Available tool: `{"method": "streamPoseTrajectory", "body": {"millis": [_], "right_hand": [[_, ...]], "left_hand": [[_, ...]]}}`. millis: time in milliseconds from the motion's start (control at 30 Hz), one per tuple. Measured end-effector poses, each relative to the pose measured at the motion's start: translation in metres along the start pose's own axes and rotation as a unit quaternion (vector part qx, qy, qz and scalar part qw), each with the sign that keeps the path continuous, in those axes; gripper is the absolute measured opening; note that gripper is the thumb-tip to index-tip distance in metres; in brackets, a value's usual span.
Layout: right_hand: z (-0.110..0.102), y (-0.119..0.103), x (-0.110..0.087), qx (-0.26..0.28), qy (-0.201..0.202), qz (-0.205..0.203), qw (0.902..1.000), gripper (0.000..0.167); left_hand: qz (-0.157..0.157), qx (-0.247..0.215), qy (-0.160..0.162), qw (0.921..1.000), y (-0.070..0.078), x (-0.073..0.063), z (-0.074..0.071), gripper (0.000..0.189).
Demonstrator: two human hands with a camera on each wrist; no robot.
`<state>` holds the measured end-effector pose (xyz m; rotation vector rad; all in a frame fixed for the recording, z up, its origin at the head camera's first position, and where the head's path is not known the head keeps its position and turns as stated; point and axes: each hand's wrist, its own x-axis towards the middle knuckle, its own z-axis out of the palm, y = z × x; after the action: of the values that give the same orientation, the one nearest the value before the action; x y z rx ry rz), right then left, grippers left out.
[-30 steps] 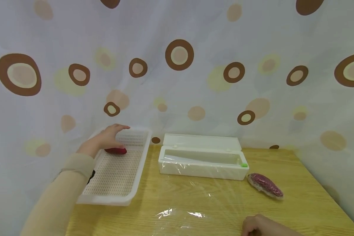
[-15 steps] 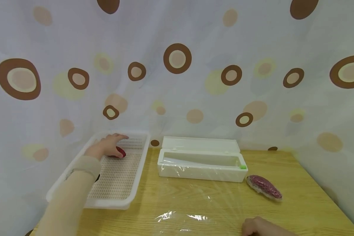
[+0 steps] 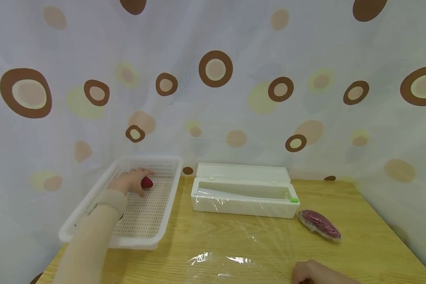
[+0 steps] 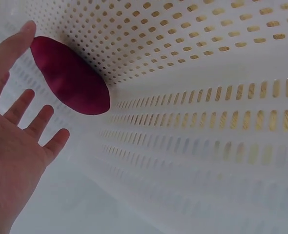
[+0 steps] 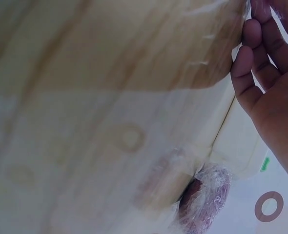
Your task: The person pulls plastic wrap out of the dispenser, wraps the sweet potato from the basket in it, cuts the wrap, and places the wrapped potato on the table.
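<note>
A dark red sweet potato [image 3: 147,182] lies inside the white perforated basket [image 3: 133,243] on the left. My left hand [image 3: 129,181] reaches down into the basket with fingers spread around it. In the left wrist view, the thumb tip is right at one end of the sweet potato [image 4: 71,75], and the other fingers stand off its side. At the bottom right of the head view, my right hand [image 3: 310,272] pinches the edge of a clear sheet of cling film [image 3: 230,240]. That sheet stretches across the table from a white dispenser box [image 3: 243,208] whose lid stands up.
A second sweet potato wrapped in film [image 3: 319,224] lies right of the dispenser. A green slider [image 3: 294,200] sits at the dispenser's right end. Behind the wooden table [image 3: 362,244] hangs a spotted curtain [image 3: 248,51].
My left hand has sunk lower into the basket, its fingers now down around the sweet potato, which has turned slightly. My right hand stays in place on the film.
</note>
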<state>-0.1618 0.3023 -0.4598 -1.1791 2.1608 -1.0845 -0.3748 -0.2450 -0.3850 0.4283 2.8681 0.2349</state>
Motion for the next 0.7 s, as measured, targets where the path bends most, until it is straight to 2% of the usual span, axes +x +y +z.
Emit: {"method": "streamPoseTrajectory", "body": {"millis": [267, 400, 533, 700], "right_hand": [[0.002, 0.003, 0.000, 0.015, -0.002, -0.011, 0.9998, 0.015], [0.003, 0.004, 0.001, 0.011, 0.000, -0.014, 0.9998, 0.015], [0.001, 0.003, 0.001, 0.005, -0.004, 0.000, 1.0000, 0.014], [0.000, 0.001, 0.002, -0.005, -0.007, 0.002, 1.0000, 0.014]], "left_hand": [[-0.053, -0.006, -0.012, 0.9985, 0.002, -0.005, 0.006, 0.088], [-0.046, 0.003, -0.012, 0.9989, 0.003, -0.007, 0.009, 0.088], [-0.044, 0.001, -0.005, 0.9990, 0.001, -0.008, 0.011, 0.087], [-0.052, -0.007, 0.006, 0.9986, -0.005, -0.007, 0.013, 0.087]]}}
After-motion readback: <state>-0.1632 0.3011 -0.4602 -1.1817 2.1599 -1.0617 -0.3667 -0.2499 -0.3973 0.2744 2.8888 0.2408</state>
